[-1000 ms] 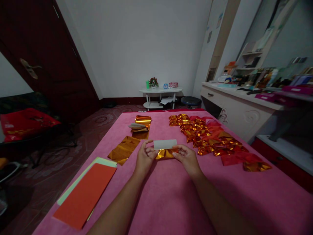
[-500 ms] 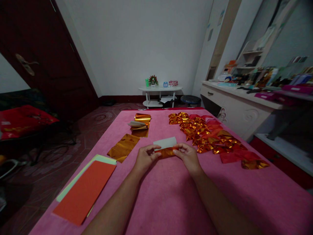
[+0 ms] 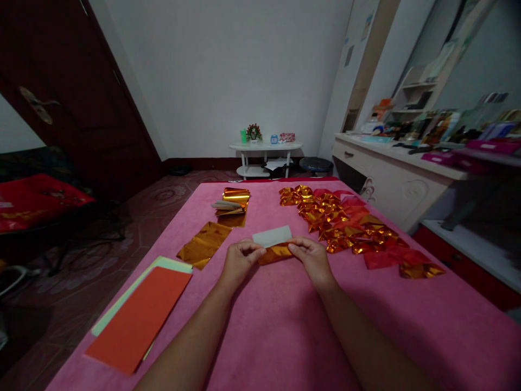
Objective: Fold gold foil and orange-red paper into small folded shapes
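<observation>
Between my two hands is a sheet of gold foil paper (image 3: 277,254), its pale back (image 3: 272,237) showing along the far side and a gold strip folded on the near side. My left hand (image 3: 241,262) pinches its left end between thumb and fingers. At the right end, my right hand (image 3: 312,259) grips it the same way. Just left of my left hand lies a flat gold foil sheet (image 3: 205,243). Beyond that sits a stack of gold foil sheets (image 3: 233,207), partly curled up. To the right spreads a pile of folded gold foil pieces (image 3: 325,214).
A pink cloth (image 3: 260,336) covers the table. Orange paper sheets (image 3: 140,317) over pale green ones lie at the left edge. Red translucent pieces (image 3: 385,257) mix with the gold pile. A small white table (image 3: 266,146) and a cluttered dresser (image 3: 391,168) stand beyond.
The view has shifted slightly. My left fingers have drawn closer together at the paper's left end, and both hands still hold the foil paper in nearly the same place.
</observation>
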A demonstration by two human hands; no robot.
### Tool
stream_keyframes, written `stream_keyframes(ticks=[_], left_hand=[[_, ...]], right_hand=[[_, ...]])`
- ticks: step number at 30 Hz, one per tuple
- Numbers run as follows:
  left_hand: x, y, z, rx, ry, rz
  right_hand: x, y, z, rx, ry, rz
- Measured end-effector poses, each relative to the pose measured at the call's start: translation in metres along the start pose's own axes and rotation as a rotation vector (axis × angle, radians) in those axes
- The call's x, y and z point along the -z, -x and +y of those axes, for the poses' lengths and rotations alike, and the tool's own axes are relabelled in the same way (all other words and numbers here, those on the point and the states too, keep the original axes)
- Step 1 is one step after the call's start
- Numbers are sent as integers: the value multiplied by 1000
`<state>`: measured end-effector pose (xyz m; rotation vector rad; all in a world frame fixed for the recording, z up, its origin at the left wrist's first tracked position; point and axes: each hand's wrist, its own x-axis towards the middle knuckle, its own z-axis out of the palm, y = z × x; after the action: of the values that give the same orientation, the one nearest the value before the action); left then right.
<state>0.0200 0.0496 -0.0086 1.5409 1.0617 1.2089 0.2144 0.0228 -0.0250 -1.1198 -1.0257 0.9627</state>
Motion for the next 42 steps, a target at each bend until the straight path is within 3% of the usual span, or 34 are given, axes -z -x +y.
stream_keyframes(ticks=[6, 15, 18, 22, 28, 34, 39, 42], left_hand=[[-2, 1, -1, 33, 37, 3], [-3, -1, -14, 94, 113, 31], [-3, -1, -17, 92, 107, 44], [-3, 1, -22, 99, -1, 20], [-3, 4, -21, -47, -457, -18], [-3, 6, -10, -63, -714, -21], [-4, 11, 2, -352, -892, 22], [-7, 12, 1, -500, -926, -173]], right_hand=[[1, 1, -3, -65, -64, 14], [-1, 0, 1, -44, -106, 71], [-1, 0, 4, -5, 17, 92], [-3, 1, 8, 58, 349, 114], [-8, 6, 1, 104, 863, 60], [-13, 6, -7, 85, 1017, 45], [-15, 6, -5, 63, 1036, 36], [-14, 7, -7, 89, 1091, 34]])
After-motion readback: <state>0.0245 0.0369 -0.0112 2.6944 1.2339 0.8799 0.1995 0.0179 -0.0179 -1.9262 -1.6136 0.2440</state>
